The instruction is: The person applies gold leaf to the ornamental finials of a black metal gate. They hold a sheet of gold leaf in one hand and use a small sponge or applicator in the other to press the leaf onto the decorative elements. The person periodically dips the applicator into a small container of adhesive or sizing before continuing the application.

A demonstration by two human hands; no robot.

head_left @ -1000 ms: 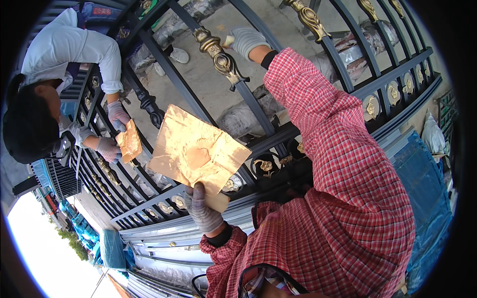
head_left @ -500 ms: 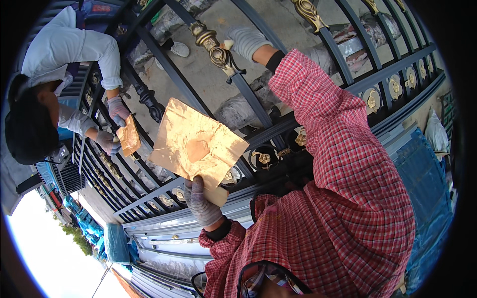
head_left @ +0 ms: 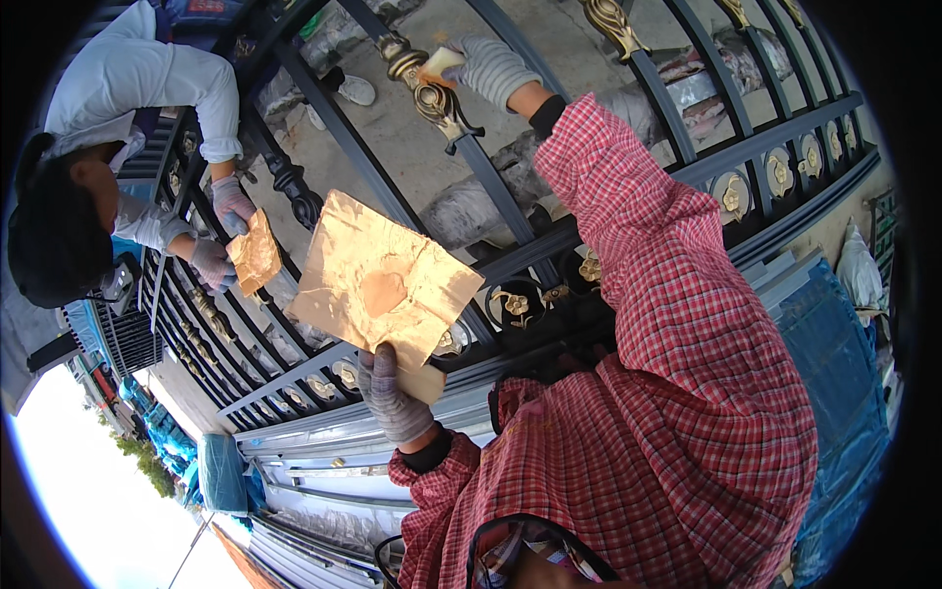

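Your gloved left hand pinches a square, gold-smeared board by its near edge, coated side up (palette-like), seemingly for easy dabbing; your gloved right hand pinches a pale, gold-tinged pad at the scrolled, gold-and-black metal ornament left of it.

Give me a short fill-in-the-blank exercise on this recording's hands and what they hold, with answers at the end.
1. The person's left hand holds a sheet smeared with a shiny ____ colour.
2. In size, the pad in the right hand, by the fence ornament, is ____ than the sheet.
3. The person's sleeve is checked in white and ____.
4. The co-worker is on the person's ____ side.

Missing words: gold; smaller; red; left.
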